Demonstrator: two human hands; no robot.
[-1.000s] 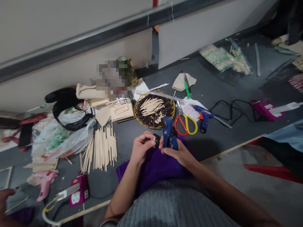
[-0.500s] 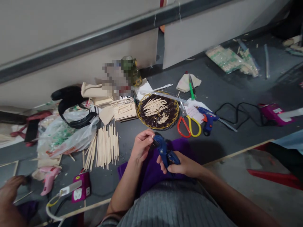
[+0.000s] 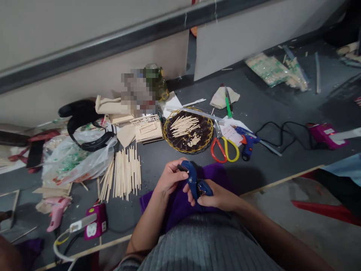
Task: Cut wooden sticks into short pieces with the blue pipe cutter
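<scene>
My right hand (image 3: 213, 195) is closed around the handles of a blue hand cutter (image 3: 192, 180) with a curved head, held above a purple cloth (image 3: 218, 177) on my lap. Fingers and thumb of my left hand (image 3: 170, 178) are pinched together at the cutter's jaws. The pale stick end that showed at these fingertips is now hidden there. Just beyond, a yellow-rimmed dark basket (image 3: 208, 137) holds thin wooden sticks (image 3: 184, 126) and a heap of tiny cut pieces (image 3: 194, 140). A row of longer sticks (image 3: 126, 173) lies left of my left hand.
Red-and-yellow scissors (image 3: 224, 148), a blue glue gun (image 3: 246, 141) and a green knife (image 3: 228, 107) lie right of the basket. Leftward are a stick-built model (image 3: 148, 130), plastic bag (image 3: 81, 162), pink glue gun (image 3: 58, 212) and magenta power box (image 3: 96, 222). Another person's arm (image 3: 8, 254) enters bottom left.
The cutter's head has turned and its jaws now meet my left fingertips, covering the pale stick end seen before. The other person's hand at the left has drawn mostly out of view.
</scene>
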